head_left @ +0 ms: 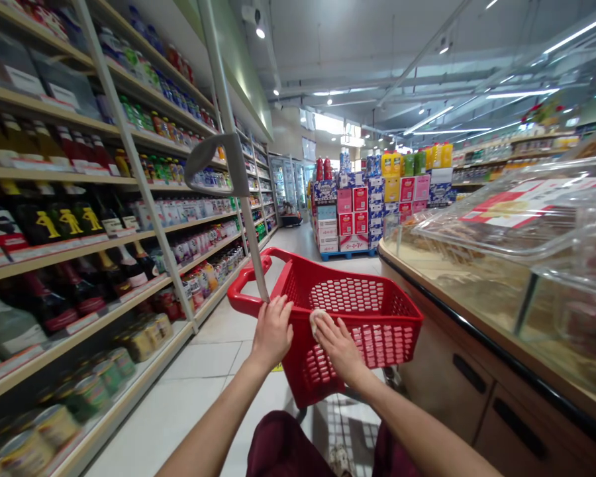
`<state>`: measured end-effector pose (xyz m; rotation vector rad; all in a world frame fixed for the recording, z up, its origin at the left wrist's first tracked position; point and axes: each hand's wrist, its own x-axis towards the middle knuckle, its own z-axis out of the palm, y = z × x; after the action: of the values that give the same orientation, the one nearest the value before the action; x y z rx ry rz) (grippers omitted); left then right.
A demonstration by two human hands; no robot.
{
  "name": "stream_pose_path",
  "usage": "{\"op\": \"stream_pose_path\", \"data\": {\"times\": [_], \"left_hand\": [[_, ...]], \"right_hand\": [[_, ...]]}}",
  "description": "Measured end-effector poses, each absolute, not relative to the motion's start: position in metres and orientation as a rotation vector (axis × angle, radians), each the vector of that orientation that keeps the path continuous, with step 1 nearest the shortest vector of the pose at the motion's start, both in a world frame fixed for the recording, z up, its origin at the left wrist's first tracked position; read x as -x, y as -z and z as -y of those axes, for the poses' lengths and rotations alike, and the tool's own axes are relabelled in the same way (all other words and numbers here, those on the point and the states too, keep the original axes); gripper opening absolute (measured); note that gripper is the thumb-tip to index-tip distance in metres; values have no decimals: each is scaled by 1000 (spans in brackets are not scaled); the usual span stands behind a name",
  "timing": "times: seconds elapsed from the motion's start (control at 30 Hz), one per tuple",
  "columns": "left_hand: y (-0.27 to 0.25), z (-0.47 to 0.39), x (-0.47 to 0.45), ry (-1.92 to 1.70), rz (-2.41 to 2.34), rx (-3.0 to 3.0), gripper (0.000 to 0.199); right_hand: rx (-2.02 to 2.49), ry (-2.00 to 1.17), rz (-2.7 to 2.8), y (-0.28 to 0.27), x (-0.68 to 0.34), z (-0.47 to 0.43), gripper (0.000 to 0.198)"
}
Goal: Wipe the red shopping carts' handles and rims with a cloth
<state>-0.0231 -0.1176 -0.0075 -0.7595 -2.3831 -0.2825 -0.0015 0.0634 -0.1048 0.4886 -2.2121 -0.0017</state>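
Red basket [352,322] is directly ahead of the person, above the tiled floor [198,374], on wheels. Mesh sides, slightly tilted in view.

Right hand [335,341]: on the basket's near wall just below the rim, fingers laid over and holding a bunched white cloth [314,324] against the plastic. Most of the cloth is covered by the fingers.

Left hand [273,328]: at the basket's near left corner, fingers close together, bent over the rim by the foot of the metal pole [252,245]. Can't tell if it grips the pole or just rests there.

Pole rises from the basket's left end, grey loop handle [238,165] partway up. Red grab loop [243,295] sticks out left of the basket.

Below the basket, near side: person's dark maroon trousers [283,444], one shoe [340,460].

Left of the basket: long shelving [153,245] with bottles and cans. Right, just beside it: display case [437,331], clear plastic food boxes [521,205] on top. Beyond the basket: stacked cartons [350,218] on a blue pallet [347,254], bottles on top.
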Motion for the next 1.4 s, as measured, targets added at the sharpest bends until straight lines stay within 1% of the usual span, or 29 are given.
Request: {"op": "stream_pose_path", "data": {"times": [0.07,0.13,0.27,0.37,0.47,0.57,0.67,0.83,1.03,1.2,1.33,1.4], "left_hand": [[9,108,24,111,2446,765,50],[13,102,24,2,2478,737,53],[16,97,22,-110,2490,673,57],[15,97,21,-147,2498,687,58],[15,98,22,-141,2492,704,58],[15,99,23,-108,2477,693,58],[16,100,24,-86,2457,703,57],[17,103,24,-31,2439,728,57],[16,103,23,-49,2423,713,56],[17,102,21,-65,2430,707,57],[19,104,23,-61,2403,712,56],[19,105,24,-28,2404,713,56]], "right_hand": [[-570,57,2249,116,-5,-74,35],[-532,39,2243,120,-9,-82,36],[-233,-64,2178,121,-10,-101,38],[-304,-8,2215,141,-17,-121,37],[-401,24,2233,151,-27,-136,40],[-204,-51,2195,135,-29,-146,48],[-115,-78,2192,127,-26,-156,47],[-242,-24,2355,155,-39,-180,46],[198,-47,2360,153,-48,-217,50],[189,-53,2457,175,-54,-243,56],[398,-111,2306,164,-54,-253,58],[408,-193,2350,160,-55,-249,57]]}}
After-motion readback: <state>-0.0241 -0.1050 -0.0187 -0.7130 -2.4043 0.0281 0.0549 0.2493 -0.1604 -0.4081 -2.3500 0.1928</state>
